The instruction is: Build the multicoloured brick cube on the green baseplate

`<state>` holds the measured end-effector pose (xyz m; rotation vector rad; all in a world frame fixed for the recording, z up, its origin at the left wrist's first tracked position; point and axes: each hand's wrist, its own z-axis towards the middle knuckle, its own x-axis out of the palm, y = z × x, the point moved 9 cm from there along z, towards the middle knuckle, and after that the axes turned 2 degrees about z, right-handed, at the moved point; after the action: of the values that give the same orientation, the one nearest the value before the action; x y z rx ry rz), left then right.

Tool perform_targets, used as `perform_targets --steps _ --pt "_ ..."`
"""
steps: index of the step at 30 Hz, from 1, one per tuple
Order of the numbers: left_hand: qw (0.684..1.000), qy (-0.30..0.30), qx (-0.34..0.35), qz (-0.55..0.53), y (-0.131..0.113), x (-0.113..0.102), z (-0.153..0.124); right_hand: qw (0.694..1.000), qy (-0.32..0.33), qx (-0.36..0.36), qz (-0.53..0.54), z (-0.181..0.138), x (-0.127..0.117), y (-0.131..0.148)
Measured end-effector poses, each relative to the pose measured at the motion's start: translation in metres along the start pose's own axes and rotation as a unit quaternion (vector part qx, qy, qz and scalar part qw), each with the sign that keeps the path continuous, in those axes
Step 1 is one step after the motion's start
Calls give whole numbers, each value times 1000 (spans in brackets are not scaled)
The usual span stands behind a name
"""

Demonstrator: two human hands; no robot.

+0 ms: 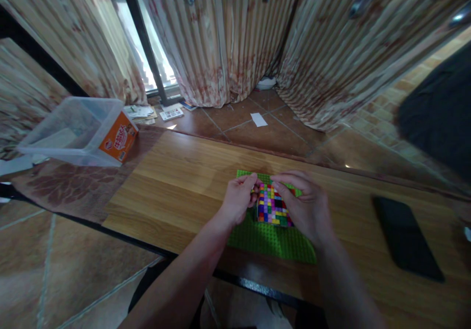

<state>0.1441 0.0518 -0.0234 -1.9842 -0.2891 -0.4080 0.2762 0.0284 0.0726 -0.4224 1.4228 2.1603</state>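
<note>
A long wooden table [184, 181] is running across the scene, and near its front edge a flat green studded baseplate [270, 240] is lying with its long axis going left to right. Sitting on the far-middle part of that plate is a square block of small multicoloured bricks [272, 205], and both hands are closing in on it from opposite sides. The left hand [238, 201] is pinching at the block's far-left corner with fingers curled, while the right hand [305, 204] is arching over its right edge, fingertips pressing on the far top row. Both hands are touching the block, so neither is nearer. A black phone [406, 238] is lying well apart to the right.
</note>
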Motion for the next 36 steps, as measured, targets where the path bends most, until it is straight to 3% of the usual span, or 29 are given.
perform_targets --steps 7,12,19,28,33,36 --pt "1000 1 10 -4 -1 1 0 997 76 18 -8 5 23 4" --pt "1000 2 0 -10 1 2 0 997 78 24 -4 4 24 1" --pt "1000 -2 2 -26 1 2 -1 995 91 -25 -34 5 26 11" --pt "1000 -7 -2 -26 2 1 -1 996 82 -30 -31 5 27 11" --pt "999 -4 -5 -39 2 0 -2 996 83 19 33 2 27 -3" --pt "998 0 -11 -61 0 -2 -2 995 22 50 86 0 15 -13"
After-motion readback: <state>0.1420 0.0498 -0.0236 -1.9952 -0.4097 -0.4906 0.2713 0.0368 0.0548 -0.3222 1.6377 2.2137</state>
